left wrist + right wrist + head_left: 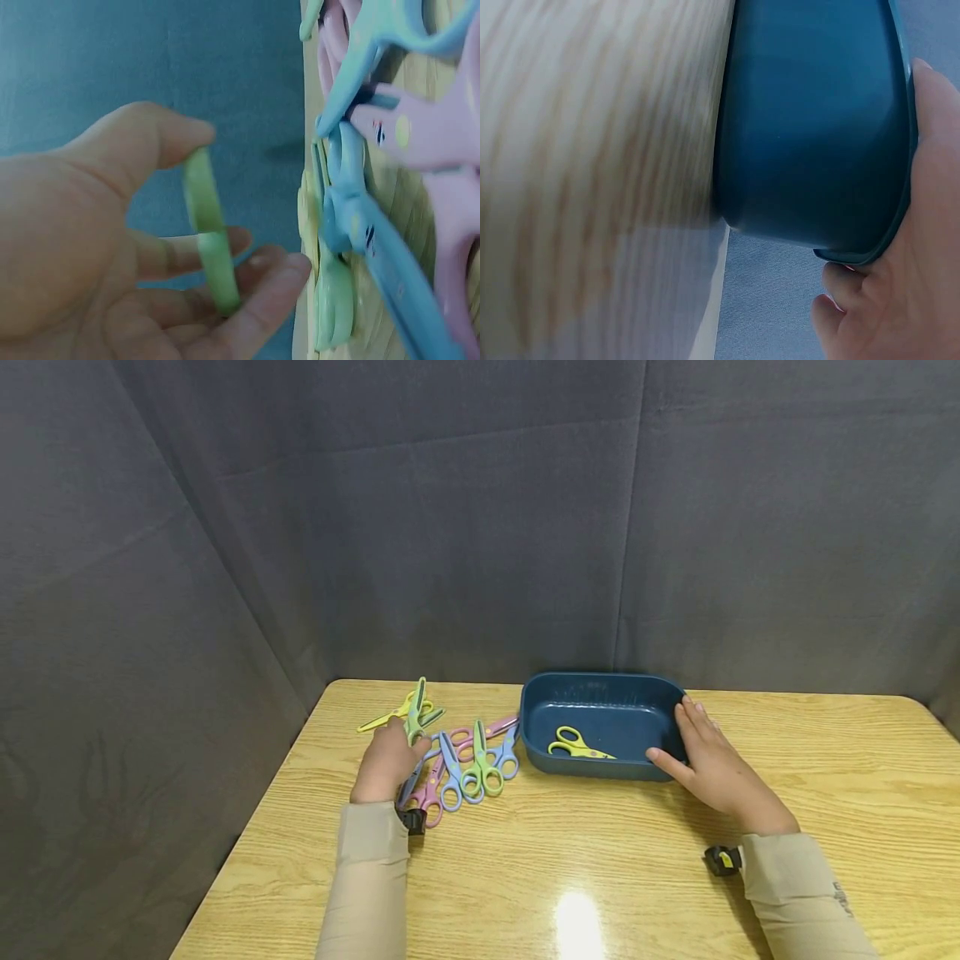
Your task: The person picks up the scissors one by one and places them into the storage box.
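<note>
A light wooden desk (pixel 615 877) with visible grain is backed on all sides by dark grey fabric curtains (pixel 480 527), creased in long folds. A bright overhead light is reflected as a glare spot (pixel 577 922) on the desk's glossy surface.

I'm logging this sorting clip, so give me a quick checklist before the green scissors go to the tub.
1. Left hand grips green scissors: ok.
2. Scissors lifted off the pile: ok.
3. Right hand steadies the blue tub: ok.
4. Room in the tub beside the yellow scissors: ok.
5. Blades closed: cannot tell.
</note>
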Action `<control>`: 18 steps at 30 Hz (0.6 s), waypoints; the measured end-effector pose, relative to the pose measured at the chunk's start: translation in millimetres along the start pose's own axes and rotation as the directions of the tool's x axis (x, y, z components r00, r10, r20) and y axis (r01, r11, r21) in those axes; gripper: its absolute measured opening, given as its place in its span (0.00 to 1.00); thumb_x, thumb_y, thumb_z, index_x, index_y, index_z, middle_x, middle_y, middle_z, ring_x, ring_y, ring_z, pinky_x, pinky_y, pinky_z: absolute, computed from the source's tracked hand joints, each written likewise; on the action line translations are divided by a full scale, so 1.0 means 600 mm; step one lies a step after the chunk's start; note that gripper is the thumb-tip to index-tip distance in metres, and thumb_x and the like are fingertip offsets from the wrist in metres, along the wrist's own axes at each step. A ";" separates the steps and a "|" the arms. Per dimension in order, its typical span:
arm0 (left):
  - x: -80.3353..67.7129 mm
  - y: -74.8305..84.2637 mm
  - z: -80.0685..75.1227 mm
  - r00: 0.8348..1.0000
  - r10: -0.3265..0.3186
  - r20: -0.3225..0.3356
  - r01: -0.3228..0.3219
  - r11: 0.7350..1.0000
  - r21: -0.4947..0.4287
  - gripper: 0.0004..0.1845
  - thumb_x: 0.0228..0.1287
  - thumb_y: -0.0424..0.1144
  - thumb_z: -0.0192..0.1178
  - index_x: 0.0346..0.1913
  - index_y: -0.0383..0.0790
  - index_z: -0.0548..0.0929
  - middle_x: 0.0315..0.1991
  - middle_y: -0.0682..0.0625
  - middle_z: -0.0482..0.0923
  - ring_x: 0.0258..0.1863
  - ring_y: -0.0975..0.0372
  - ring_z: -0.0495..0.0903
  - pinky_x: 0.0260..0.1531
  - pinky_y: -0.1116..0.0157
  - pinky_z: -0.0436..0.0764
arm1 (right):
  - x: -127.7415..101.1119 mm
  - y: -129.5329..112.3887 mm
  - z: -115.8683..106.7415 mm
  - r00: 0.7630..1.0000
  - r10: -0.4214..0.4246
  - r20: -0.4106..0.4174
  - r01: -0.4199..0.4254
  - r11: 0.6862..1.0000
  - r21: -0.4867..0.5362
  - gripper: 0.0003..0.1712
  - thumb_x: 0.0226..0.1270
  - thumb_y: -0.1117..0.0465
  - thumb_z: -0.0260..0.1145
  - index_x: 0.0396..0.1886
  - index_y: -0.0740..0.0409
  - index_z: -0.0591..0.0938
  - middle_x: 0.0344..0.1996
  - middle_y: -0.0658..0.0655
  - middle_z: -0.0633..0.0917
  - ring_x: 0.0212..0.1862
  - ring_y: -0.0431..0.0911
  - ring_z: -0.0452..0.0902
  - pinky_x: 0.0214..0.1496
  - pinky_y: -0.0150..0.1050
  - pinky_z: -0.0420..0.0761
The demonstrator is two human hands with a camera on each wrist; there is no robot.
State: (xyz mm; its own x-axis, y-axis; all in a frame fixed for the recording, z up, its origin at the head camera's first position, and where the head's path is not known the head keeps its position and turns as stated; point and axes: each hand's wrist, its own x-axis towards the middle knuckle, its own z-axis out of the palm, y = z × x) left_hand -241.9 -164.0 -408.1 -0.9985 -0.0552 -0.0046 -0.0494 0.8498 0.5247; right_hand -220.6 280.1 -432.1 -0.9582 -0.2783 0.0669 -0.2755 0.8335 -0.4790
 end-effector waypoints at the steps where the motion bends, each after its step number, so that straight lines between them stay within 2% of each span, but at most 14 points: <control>1: 0.001 0.002 0.002 1.000 0.009 -0.025 -0.010 1.000 -0.012 0.29 0.72 0.43 0.58 0.60 0.17 0.68 0.39 0.33 0.75 0.34 0.47 0.76 0.37 0.49 0.78 | 0.000 0.000 0.000 1.000 0.000 0.000 0.000 1.000 0.000 0.56 0.77 0.35 0.53 0.79 0.73 0.42 0.79 0.73 0.38 0.80 0.65 0.30 0.78 0.63 0.37; 3: 0.003 0.006 0.006 0.998 0.027 -0.063 -0.028 0.999 -0.029 0.28 0.71 0.43 0.59 0.58 0.18 0.70 0.34 0.39 0.73 0.30 0.51 0.73 0.32 0.51 0.76 | 0.000 -0.001 -0.001 1.000 0.000 0.001 0.000 1.000 -0.001 0.56 0.77 0.35 0.53 0.79 0.73 0.42 0.79 0.73 0.38 0.80 0.65 0.30 0.77 0.63 0.37; 5: 0.003 0.009 0.009 0.996 0.036 -0.083 -0.039 0.999 -0.038 0.28 0.71 0.43 0.60 0.58 0.18 0.70 0.33 0.39 0.73 0.29 0.52 0.73 0.30 0.52 0.75 | 0.000 -0.001 -0.001 1.000 0.001 0.002 -0.001 1.000 -0.001 0.56 0.77 0.35 0.53 0.79 0.73 0.42 0.79 0.73 0.38 0.80 0.65 0.29 0.77 0.63 0.37; 12: 0.006 0.017 0.018 0.989 0.056 -0.140 -0.061 0.998 -0.029 0.29 0.73 0.44 0.60 0.59 0.17 0.70 0.41 0.31 0.76 0.31 0.48 0.76 0.32 0.49 0.78 | 0.000 0.000 -0.001 1.000 0.007 0.007 -0.007 1.000 0.005 0.56 0.77 0.35 0.53 0.79 0.73 0.42 0.79 0.72 0.37 0.80 0.65 0.29 0.77 0.64 0.38; 18: 0.005 0.027 0.028 0.977 0.087 -0.197 -0.094 0.995 -0.027 0.32 0.74 0.45 0.60 0.62 0.16 0.70 0.47 0.25 0.76 0.40 0.40 0.82 0.39 0.45 0.82 | 0.000 0.000 -0.001 1.000 0.000 0.004 0.000 1.000 0.006 0.56 0.77 0.36 0.53 0.79 0.73 0.42 0.79 0.72 0.37 0.80 0.65 0.29 0.77 0.64 0.37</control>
State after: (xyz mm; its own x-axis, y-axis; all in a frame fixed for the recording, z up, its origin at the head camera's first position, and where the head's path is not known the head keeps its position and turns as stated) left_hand -245.8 -141.8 -413.8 -0.9744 -0.0833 0.2086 0.0453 0.8367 0.5458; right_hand -220.5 280.7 -431.8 -0.9579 -0.2800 0.0630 -0.2747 0.8308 -0.4840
